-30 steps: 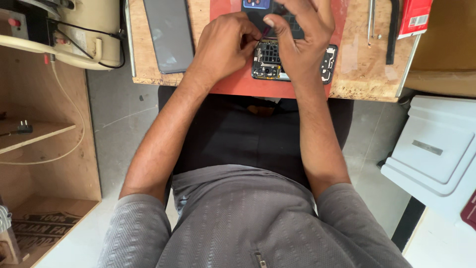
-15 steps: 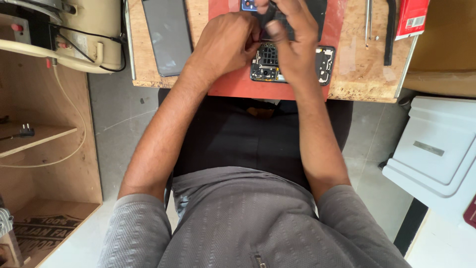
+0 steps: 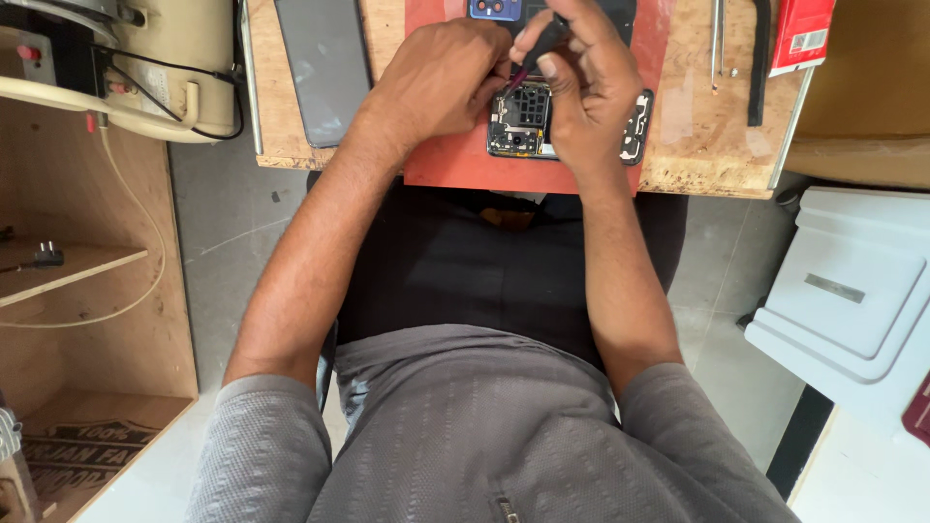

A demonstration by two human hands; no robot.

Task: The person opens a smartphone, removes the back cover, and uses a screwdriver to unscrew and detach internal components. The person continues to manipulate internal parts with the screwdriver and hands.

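Red work mat (image 3: 455, 165) on a wooden bench (image 3: 693, 145), opened phone (image 3: 523, 121) lying flat on it, circuit boards and camera module exposed. Left hand (image 3: 436, 82) rests on the phone's left edge, fingers curled narrow and bracing the frame; whether they pinch any part cannot be told. Right hand (image 3: 586, 92) sits over the phone's right half, thumb and forefinger closed on a small dark tool (image 3: 538, 48) whose tip angles down toward the upper board. Exact contact point hidden by the fingers.

Nearby: a dark glass panel (image 3: 325, 68) left of the mat, a blue-backed phone part (image 3: 496, 8) at the top edge, slim metal tools (image 3: 719, 34) and a red box (image 3: 802, 29) to the right.

Risks, as judged: the tool tip could slip off its target and scratch a board or tear a flex cable, since the grip is high on the shaft. Phone sits near the bench's front edge; a sideways push could slide it off the mat. Loose small parts could roll off onto the lap.
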